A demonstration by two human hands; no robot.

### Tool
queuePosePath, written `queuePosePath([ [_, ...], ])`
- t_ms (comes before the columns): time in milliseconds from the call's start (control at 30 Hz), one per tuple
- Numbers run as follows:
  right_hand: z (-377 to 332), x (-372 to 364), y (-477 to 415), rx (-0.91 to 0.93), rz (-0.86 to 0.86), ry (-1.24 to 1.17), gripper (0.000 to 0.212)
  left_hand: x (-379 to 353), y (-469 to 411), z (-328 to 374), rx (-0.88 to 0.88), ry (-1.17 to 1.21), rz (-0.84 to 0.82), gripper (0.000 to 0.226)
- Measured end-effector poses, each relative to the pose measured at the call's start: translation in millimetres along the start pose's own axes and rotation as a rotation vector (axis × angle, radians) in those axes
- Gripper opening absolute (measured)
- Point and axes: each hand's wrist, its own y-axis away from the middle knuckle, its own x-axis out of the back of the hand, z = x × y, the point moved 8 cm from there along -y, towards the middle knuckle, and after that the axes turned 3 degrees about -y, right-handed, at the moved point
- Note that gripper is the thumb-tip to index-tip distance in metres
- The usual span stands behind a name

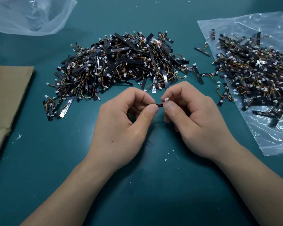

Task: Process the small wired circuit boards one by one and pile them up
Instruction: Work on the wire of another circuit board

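While left hand (121, 121) and right hand (198, 121) together pinch one circuit board (158, 105), boards (255, 74) heaped on clear bag (276, 141)

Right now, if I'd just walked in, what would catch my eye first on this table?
The big tangled heap of black wired circuit boards in the middle of the green table, with a second heap on a clear plastic bag at the right. Nearer the camera, the left hand and right hand pinch one small board between them.
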Motion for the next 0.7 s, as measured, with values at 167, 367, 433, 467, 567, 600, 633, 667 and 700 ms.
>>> queuePosePath([
  [167, -0.6, 0.6, -0.3, 0.008, 0.010, -0.025, 0.007, -1.0, -0.2, 1.1, -0.008, 0.001, 0.000, 0.009],
  [367, 0.8, 3.4, -0.9, -0.019, 0.022, -0.139, 0.005, 1.0, 0.0, 2.0, -0.016, 0.001, -0.005, 0.010],
  [433, 2.6, 1.9, -1.1, -0.041, 0.002, -0.160, 0.007, 0.7, 0.4, 1.7, -0.019, 0.001, -0.009, 0.011],
  [467, 3.3, 1.6, -1.1, -0.048, -0.002, -0.161, 0.007, 0.6, 0.5, 1.4, -0.020, 0.001, -0.009, 0.011],
  [567, 2.6, -1.3, -0.4, -0.043, -0.025, -0.115, 0.005, 1.4, 0.0, 0.7, -0.016, 0.009, 0.003, 0.010],
  [600, 1.9, -2.4, 0.1, -0.040, -0.031, -0.105, 0.004, 1.9, -0.4, 0.6, -0.015, 0.009, 0.009, 0.010],
  [633, 1.4, -2.9, 0.6, -0.038, -0.034, -0.097, 0.005, 2.1, -0.8, 0.4, -0.015, 0.007, 0.013, 0.010],
  [667, 0.9, -2.6, 0.8, -0.035, -0.033, -0.087, 0.006, 1.8, -1.0, 0.2, -0.015, 0.007, 0.013, 0.010],
  [700, 0.4, -2.2, 0.8, -0.034, -0.034, -0.073, 0.006, 1.2, -1.0, -0.3, -0.011, 0.012, 0.008, 0.010],
])
